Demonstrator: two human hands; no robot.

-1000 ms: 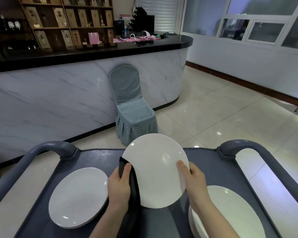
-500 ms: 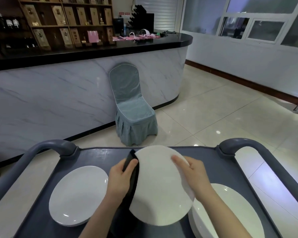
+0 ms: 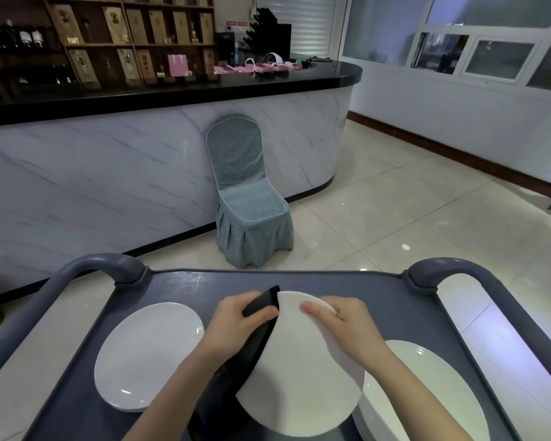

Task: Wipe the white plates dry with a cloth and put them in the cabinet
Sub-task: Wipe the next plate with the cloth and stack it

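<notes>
Plate [image 3: 299, 377] tilted up over the cart, gripped in both hands, cloth at its left rim.

My left hand [image 3: 236, 323] pinches the dark cloth [image 3: 261, 305] against the plate's left edge, and my right hand [image 3: 347, 329] curls over the top right rim, keeping it clear of the cart [image 3: 379, 288]. I judge wiping is underway on this one. A left plate [image 3: 147, 354] and a right plate [image 3: 427, 393] lie flat on the cart, and I can't tell if either is dry. No cabinet shows, so stowing is all to come. The held plate's lower edge overhangs the right plate, close. Handles [image 3: 109, 265] rise at both far corners. Beyond are a chair [image 3: 248, 202] and open floor [image 3: 411, 202] to the right.
</notes>
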